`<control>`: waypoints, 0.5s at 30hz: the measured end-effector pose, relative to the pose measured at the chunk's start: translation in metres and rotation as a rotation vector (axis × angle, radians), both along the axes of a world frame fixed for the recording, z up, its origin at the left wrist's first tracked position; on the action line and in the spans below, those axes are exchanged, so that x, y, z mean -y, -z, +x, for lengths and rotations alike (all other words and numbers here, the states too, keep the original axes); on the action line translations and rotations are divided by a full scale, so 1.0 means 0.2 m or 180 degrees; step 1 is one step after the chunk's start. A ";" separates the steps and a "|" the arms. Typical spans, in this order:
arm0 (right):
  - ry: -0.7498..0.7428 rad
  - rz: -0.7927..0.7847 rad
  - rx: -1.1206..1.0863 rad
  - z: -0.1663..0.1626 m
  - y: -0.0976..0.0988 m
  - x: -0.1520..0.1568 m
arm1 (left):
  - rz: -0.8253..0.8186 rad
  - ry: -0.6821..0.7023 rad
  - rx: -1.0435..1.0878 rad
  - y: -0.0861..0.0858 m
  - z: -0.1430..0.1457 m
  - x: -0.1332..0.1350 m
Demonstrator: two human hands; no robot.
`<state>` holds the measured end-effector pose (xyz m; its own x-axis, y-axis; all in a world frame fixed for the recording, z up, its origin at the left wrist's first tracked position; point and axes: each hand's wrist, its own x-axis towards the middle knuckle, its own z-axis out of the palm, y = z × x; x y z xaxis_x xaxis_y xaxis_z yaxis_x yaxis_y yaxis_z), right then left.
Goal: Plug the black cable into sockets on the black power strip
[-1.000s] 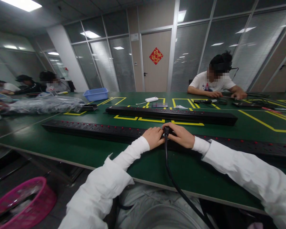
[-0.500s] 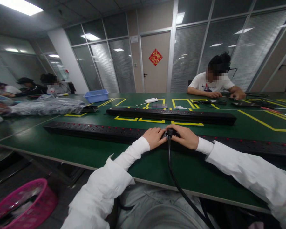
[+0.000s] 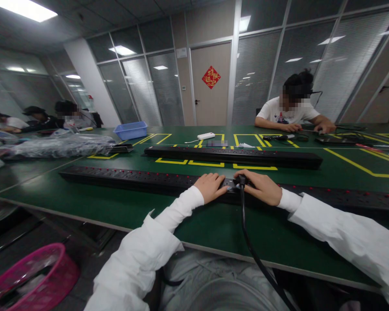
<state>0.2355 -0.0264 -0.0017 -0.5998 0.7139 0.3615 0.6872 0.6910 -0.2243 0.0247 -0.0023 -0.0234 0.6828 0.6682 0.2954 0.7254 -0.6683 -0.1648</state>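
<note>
A long black power strip (image 3: 123, 176) with a row of sockets and small red dots lies across the table in front of me. My left hand (image 3: 210, 187) grips it near its middle, fingers over the top and thumb along the near side. Just to the right, my right hand (image 3: 262, 186) is closed around a black plug (image 3: 242, 179) at the strip's surface. My fingers hide part of the plug, so I cannot tell whether it sits in a socket. From it a thick black cable (image 3: 245, 229) drops over the table edge toward my lap.
A second black power strip (image 3: 230, 157) lies farther back on the green table (image 3: 181, 224). Beyond it are a blue basket (image 3: 131, 130) and a white power bank (image 3: 206, 136). Plastic-wrapped items (image 3: 61, 146) lie left; a pink basket (image 3: 63, 268) stands below. A co-worker (image 3: 287, 115) sits opposite.
My right hand has shifted a little to the right with the plug and cable, widening the gap to my left hand. The left hand stays where it was on the strip.
</note>
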 end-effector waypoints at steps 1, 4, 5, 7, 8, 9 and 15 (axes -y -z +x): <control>0.0005 -0.0032 0.0002 0.00 0.00 0.00 | -0.0009 0.0000 0.0003 0.00 0.00 0.00; -0.0027 -0.0136 -0.0039 0.02 -0.01 0.00 | -0.0043 -0.0012 -0.0001 0.00 0.00 0.00; -0.0039 -0.0181 -0.0067 0.02 -0.01 0.00 | -0.0049 -0.0017 -0.0001 0.00 0.00 0.00; -0.0052 -0.0299 -0.0120 0.03 -0.01 -0.01 | -0.0051 -0.0017 0.0006 0.00 0.00 0.00; -0.0054 -0.0355 -0.0146 0.03 -0.01 -0.02 | -0.0048 -0.0015 0.0015 0.00 0.00 0.00; -0.0052 -0.0400 -0.0168 0.03 0.00 -0.03 | -0.0045 -0.0012 0.0023 0.00 0.00 0.00; -0.0029 -0.0470 -0.0154 0.03 0.02 -0.05 | -0.0048 -0.0024 -0.0007 0.00 0.01 -0.01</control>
<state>0.2423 -0.0154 -0.0049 -0.5908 0.7561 0.2817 0.6670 0.6541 -0.3567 0.0259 -0.0013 -0.0235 0.6784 0.6777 0.2837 0.7301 -0.6652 -0.1565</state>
